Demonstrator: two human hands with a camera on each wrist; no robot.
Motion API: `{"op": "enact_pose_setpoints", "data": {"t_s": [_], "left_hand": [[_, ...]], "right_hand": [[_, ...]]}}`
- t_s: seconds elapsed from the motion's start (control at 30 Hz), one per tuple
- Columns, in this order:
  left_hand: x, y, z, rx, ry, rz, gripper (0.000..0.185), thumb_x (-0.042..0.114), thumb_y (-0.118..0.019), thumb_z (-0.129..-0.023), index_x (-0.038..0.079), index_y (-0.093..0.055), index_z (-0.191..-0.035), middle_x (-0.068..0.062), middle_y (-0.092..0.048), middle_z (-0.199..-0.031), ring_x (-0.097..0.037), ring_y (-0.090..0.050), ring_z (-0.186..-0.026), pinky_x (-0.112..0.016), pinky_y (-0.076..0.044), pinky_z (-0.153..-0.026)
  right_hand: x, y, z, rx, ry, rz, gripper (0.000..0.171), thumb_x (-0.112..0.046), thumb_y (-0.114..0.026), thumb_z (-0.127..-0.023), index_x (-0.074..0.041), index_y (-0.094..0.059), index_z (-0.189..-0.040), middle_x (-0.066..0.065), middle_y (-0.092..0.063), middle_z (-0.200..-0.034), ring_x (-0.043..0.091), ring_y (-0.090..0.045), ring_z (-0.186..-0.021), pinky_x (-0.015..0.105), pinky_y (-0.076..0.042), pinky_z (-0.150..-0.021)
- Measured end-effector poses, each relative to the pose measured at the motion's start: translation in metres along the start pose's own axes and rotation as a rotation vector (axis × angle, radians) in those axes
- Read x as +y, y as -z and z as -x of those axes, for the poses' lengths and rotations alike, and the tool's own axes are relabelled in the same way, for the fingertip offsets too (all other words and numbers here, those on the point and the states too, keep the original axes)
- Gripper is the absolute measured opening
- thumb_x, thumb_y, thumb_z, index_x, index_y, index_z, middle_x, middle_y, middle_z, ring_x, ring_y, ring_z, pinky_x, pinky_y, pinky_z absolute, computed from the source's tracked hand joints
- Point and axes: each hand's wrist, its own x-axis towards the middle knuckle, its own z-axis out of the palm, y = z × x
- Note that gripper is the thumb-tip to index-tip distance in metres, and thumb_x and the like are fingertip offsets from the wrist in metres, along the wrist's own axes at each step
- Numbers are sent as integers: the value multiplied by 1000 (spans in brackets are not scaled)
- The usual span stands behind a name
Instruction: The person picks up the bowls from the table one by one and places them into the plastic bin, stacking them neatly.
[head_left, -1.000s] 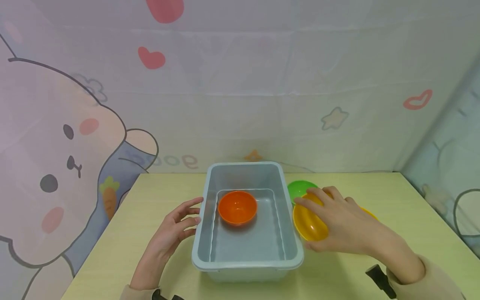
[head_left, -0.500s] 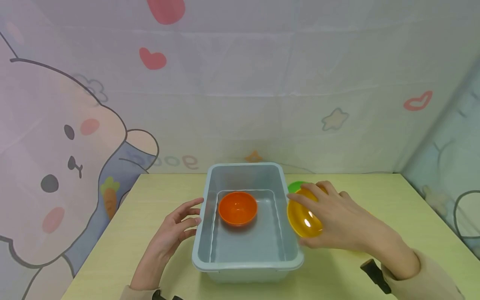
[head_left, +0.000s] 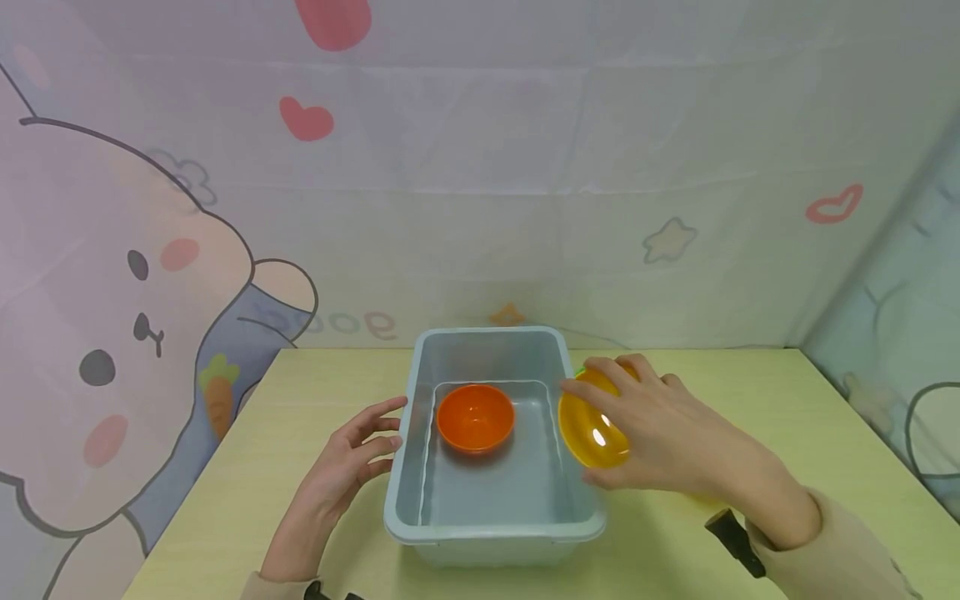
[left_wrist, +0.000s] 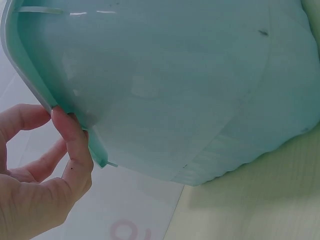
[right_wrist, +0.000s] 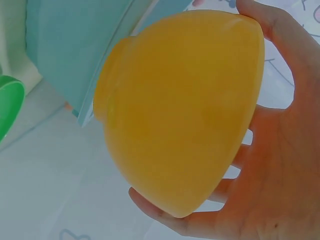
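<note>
My right hand (head_left: 667, 425) grips a yellow bowl (head_left: 592, 425) by its rim, thumb on the near side and fingers on the far side. The bowl is tilted, its mouth partly seen, over the right rim of a grey-blue plastic tub (head_left: 495, 531). In the right wrist view the yellow bowl's (right_wrist: 180, 110) outside and foot show. An orange bowl (head_left: 476, 419) sits upright inside the tub, left of its middle. My left hand (head_left: 348, 458) touches the tub's left rim with spread, slightly bent fingertips; the left wrist view shows these fingers (left_wrist: 75, 150) against the rim's edge.
A green bowl (right_wrist: 10, 102) stands on the table beyond the tub's right side, nearly hidden by my right hand in the head view. A bit of yellow (head_left: 703, 500) shows under my right wrist. The pale table (head_left: 780, 417) meets a printed cloth backdrop (head_left: 480, 208).
My right hand has lifted the yellow bowl and carried it left to the tub's right rim, covering most of the green bowl. The left hand, tub and orange bowl stay put.
</note>
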Motion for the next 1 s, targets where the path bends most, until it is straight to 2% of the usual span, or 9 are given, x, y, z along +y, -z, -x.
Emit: {"op": "enact_pose_setpoints", "data": {"t_s": [0.3, 0.57, 1.0], "left_hand": [[0, -1, 0, 5, 5, 0, 53, 7, -60, -90, 8, -45, -140, -5, -51, -114, -16, -60, -95, -28, -56, -81], [-1, 1, -1, 0, 1, 2, 53, 7, -60, -90, 7, -45, -141, -4, -52, -113, -15, -60, -95, -28, -56, -81], [0, 0, -1, 8, 9, 0, 53, 7, -60, -90, 8, -45, -140, -4, -52, -113, -15, -60, -95, -28, -56, -80]], "right_hand": [[-6, 5, -12, 1, 18, -18, 77, -53, -74, -69, -31, -47, -137, -2, -45, -137, 26, -40, -123, 43, -44, -76], [-8, 9, -24, -3, 7, -67, 76, -55, -73, -71, -33, -46, -138, -1, -41, -141, 27, -39, -125, 47, -46, -84], [-13, 14, -42, -21, 20, -127, 79, -53, -74, -70, -32, -44, -140, 0, -41, -141, 28, -38, -126, 51, -46, -88]]}}
